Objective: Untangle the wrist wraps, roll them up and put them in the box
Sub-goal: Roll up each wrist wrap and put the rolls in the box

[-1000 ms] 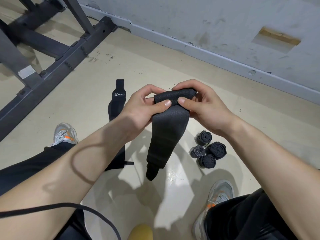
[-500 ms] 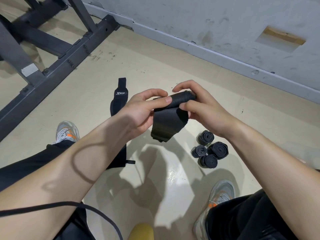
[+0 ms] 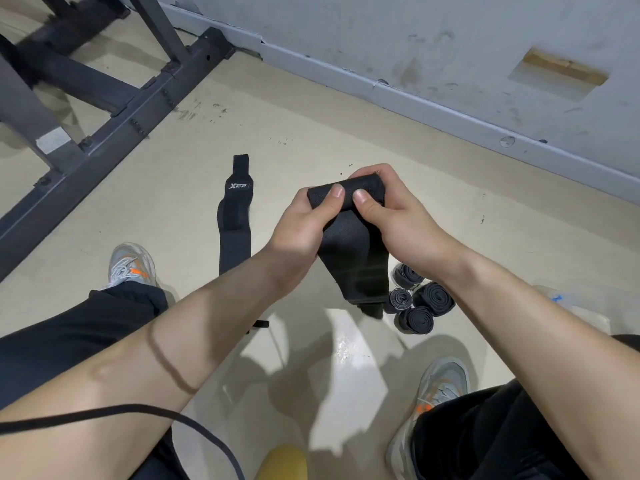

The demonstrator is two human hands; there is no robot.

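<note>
Both grips are closed on the same black stretchy fabric wrist wrap (image 3: 349, 251) in the middle of the frame. Our left grip (image 3: 298, 233) and right grip (image 3: 401, 220) each clamp one end of the rolled-up part, with the thumbs side by side on top of the roll and the other fingers curled behind it. We'd say that's so the roll can't spring open while we wind. The unrolled tail hangs straight down below the hands, clear of the beige floor (image 3: 311, 133) as far as we can tell, so its own weight probably pulls it flat and untwisted as it feeds in.

Just right of that tail, lower centre-right, four finished dark rolled wraps (image 3: 420, 303) sit bunched on the floor, touching each other. They're parked within reach, probably so they can all go in the box in one go. The box itself isn't in view, fwiw.

Left of the hands, a long black wrist wrap with a white logo (image 3: 235, 223) lies stretched out flat on the floor. It looks untangled and is likely next in line. The grey metal gym frame (image 3: 104, 109) fills the upper left, well apart from all of it.
</note>
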